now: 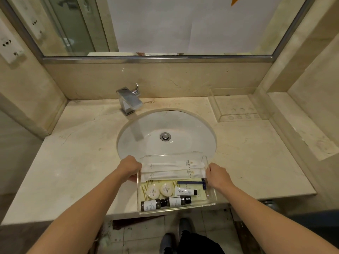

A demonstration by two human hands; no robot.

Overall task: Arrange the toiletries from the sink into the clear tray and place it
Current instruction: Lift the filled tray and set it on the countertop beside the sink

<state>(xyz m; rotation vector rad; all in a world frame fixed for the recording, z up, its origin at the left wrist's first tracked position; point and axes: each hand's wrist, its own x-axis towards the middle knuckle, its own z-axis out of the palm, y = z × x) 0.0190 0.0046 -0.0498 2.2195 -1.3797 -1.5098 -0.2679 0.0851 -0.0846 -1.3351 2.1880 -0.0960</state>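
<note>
A clear tray (211, 199) hangs over the counter's front edge and the near rim of the sink (152, 129). My left hand (130, 166) grips its left wall and my right hand (218, 174) grips its right wall. Inside lie two long white sachets (174, 165), two round wrapped soaps (159, 189), a small white tube (185, 191), a blue razor (192, 182) and two dark bottles (165, 203). The sink basin holds no toiletries.
A chrome faucet (129, 99) stands at the back left of the basin. Another clear tray (236, 107) stands empty at the back right of the beige marble counter (73, 162). A mirror spans the wall behind. My shoes show on the tiled floor below.
</note>
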